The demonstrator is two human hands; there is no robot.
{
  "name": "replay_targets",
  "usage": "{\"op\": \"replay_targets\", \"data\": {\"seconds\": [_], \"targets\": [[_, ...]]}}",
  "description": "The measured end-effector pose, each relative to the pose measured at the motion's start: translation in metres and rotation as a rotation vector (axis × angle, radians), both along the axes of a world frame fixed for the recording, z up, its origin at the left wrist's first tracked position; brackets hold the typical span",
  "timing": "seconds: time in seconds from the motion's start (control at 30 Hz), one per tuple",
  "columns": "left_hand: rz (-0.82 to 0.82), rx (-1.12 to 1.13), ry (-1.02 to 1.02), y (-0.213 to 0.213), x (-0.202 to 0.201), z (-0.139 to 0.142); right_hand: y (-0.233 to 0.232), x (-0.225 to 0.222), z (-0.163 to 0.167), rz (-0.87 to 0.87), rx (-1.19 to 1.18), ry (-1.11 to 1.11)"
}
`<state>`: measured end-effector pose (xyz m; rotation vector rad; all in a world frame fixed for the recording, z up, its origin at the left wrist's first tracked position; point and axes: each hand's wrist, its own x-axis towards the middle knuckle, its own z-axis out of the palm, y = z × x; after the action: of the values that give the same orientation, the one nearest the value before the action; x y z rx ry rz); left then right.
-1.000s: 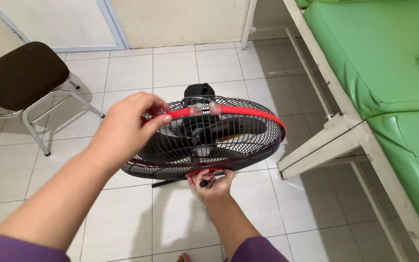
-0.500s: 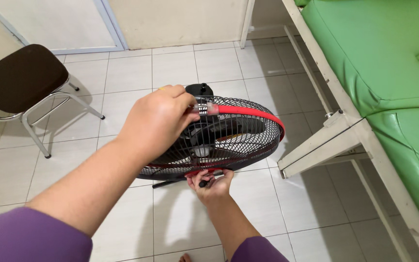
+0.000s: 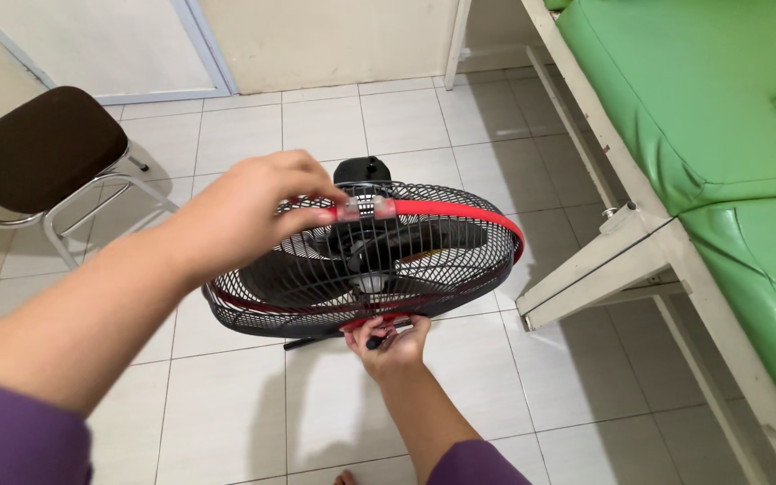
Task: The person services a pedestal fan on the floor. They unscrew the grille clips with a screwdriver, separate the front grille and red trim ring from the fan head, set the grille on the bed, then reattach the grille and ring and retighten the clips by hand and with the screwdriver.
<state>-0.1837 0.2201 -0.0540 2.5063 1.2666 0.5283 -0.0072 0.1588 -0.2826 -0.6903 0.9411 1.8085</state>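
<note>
Left hand sits at the far upper edge of the fan, fingertips pinched on the clear clip that sits on the red rim band. Grasping the clip, not the grille. Right hand is at the near lower edge of the fan, fingers curled around something small and dark there; looks like a screwdriver or a clip, too small to tell. So it is closed on it, item unclear.

Fan is tilted, grille facing up toward the camera, held over the tiled floor, between the two hands. Its wide face runs left-right; the hands sit on opposite edges, far and near. The clip lies right at the left fingertips, so the left hand is the nearer one to it; the right is across the whole grille from it.

Chair far left, green bed at right, both well apart from the fan.

Versus half a second ago: the left hand has slid left off the top of the grille, and the clip now shows. Right hand and fan unchanged.
</note>
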Motion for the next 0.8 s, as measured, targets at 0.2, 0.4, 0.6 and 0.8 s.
{"op": "replay_targets", "data": {"seconds": [0.2, 0.4, 0.6, 0.8], "targets": [[0.456, -0.249, -0.136, -0.031, -0.063, -0.039, 0.007, 0.007, -0.013, -0.014, -0.040, -0.003], [0.499, -0.294, -0.307, -0.045, -0.088, -0.089, 0.008, 0.009, -0.019, 0.037, 0.011, -0.002], [0.442, -0.483, -0.462, -0.040, -0.101, -0.099, 0.007, 0.010, -0.016, 0.059, -0.011, -0.055], [0.439, -0.537, -0.404, -0.035, -0.099, -0.096, 0.002, 0.018, -0.012, 0.019, -0.026, -0.045]]}}
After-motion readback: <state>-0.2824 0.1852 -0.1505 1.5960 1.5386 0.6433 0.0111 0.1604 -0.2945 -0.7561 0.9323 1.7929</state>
